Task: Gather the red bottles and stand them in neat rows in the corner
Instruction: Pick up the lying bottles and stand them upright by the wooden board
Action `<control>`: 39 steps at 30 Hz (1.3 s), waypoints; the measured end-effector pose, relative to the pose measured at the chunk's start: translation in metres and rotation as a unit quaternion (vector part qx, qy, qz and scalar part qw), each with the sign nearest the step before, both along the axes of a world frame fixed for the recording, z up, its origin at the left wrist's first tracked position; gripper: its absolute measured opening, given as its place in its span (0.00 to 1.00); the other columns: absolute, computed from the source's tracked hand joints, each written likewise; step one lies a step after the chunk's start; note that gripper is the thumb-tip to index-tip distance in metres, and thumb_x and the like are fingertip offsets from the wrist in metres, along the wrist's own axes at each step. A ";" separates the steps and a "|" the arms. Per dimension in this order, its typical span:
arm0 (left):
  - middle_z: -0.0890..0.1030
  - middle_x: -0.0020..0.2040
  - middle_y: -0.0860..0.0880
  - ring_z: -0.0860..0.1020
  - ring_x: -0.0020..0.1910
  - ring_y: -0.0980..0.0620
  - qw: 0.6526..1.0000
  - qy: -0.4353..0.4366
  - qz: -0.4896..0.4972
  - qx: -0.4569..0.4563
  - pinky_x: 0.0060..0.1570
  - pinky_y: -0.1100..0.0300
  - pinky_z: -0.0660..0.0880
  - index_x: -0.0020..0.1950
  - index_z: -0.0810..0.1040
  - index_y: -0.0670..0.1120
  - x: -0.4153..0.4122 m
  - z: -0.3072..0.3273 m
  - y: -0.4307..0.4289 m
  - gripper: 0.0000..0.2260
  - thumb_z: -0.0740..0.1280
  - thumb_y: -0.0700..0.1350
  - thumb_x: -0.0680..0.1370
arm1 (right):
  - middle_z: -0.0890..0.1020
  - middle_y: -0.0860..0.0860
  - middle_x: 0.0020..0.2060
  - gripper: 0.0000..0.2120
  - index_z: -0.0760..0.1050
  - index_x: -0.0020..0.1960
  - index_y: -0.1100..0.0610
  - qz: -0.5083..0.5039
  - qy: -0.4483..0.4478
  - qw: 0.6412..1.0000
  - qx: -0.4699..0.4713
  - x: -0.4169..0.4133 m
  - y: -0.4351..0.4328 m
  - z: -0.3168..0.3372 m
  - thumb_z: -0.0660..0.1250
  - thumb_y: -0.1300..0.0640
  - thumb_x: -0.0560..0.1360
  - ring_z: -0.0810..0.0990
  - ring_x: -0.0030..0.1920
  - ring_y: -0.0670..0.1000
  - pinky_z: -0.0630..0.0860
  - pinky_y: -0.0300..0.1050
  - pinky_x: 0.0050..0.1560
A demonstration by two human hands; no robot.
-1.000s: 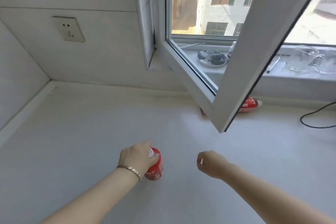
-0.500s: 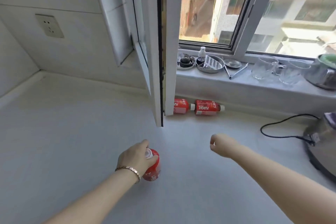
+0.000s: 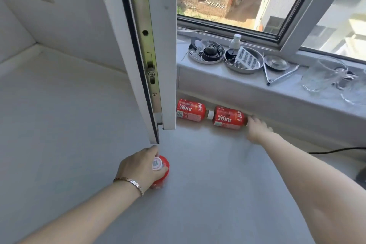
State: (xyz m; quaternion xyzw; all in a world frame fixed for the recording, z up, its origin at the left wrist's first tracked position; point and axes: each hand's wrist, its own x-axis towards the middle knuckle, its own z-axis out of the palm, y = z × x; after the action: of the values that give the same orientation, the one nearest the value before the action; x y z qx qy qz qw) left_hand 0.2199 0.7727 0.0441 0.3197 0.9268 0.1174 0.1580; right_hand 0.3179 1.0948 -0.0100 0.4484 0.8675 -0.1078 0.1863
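My left hand (image 3: 141,166) grips an upright red bottle (image 3: 163,174) with a white cap, low on the grey counter, just below the open window sash. Two more red bottles lie on their sides end to end against the sill wall: one (image 3: 191,112) beside the sash, the other (image 3: 229,118) to its right. My right hand (image 3: 256,128) reaches the right end of that second bottle, its fingers touching the neck end; the cap is hidden and the grip is unclear. The corner (image 3: 35,44) lies far left.
The open window sash (image 3: 156,45) juts over the counter between the corner and the lying bottles. The sill (image 3: 227,83) carries metal dishes, tongs and glass mugs (image 3: 324,73). A black cable (image 3: 336,150) runs along the counter at right.
My right hand has stretched forward from mid-counter to the right-hand lying bottle. The view moved closer and to the right. My left hand stays on the upright bottle.
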 end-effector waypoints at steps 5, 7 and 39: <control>0.71 0.40 0.54 0.71 0.40 0.50 0.999 -0.001 0.042 0.025 0.38 0.62 0.64 0.37 0.63 0.54 -0.006 -0.012 0.006 0.15 0.66 0.59 0.72 | 0.69 0.61 0.67 0.19 0.64 0.67 0.63 -0.014 0.062 0.998 0.021 -0.011 0.015 -0.020 0.59 0.66 0.76 0.70 0.66 0.63 0.69 0.56 0.63; 0.71 0.39 0.54 0.70 0.39 0.49 0.998 -0.005 0.055 0.035 0.37 0.62 0.64 0.34 0.60 0.54 -0.004 -0.015 0.005 0.18 0.67 0.58 0.71 | 0.73 0.64 0.62 0.17 0.66 0.63 0.64 -0.018 0.104 0.994 0.001 -0.009 0.014 -0.023 0.62 0.63 0.76 0.74 0.62 0.64 0.71 0.54 0.57; 0.76 0.39 0.55 0.75 0.39 0.51 0.924 0.065 0.358 0.115 0.33 0.63 0.67 0.41 0.69 0.52 0.087 0.051 -0.406 0.13 0.70 0.56 0.70 | 0.79 0.53 0.44 0.16 0.69 0.55 0.55 0.491 0.136 0.856 -0.089 -0.044 -0.516 0.135 0.64 0.49 0.71 0.79 0.45 0.57 0.74 0.45 0.39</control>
State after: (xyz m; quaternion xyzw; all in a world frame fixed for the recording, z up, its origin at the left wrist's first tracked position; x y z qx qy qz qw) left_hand 0.3070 0.3664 0.0951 -0.0102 0.9680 0.2508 0.0071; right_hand 0.2740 0.5792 0.1252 -0.0740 0.9783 -0.1391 0.1343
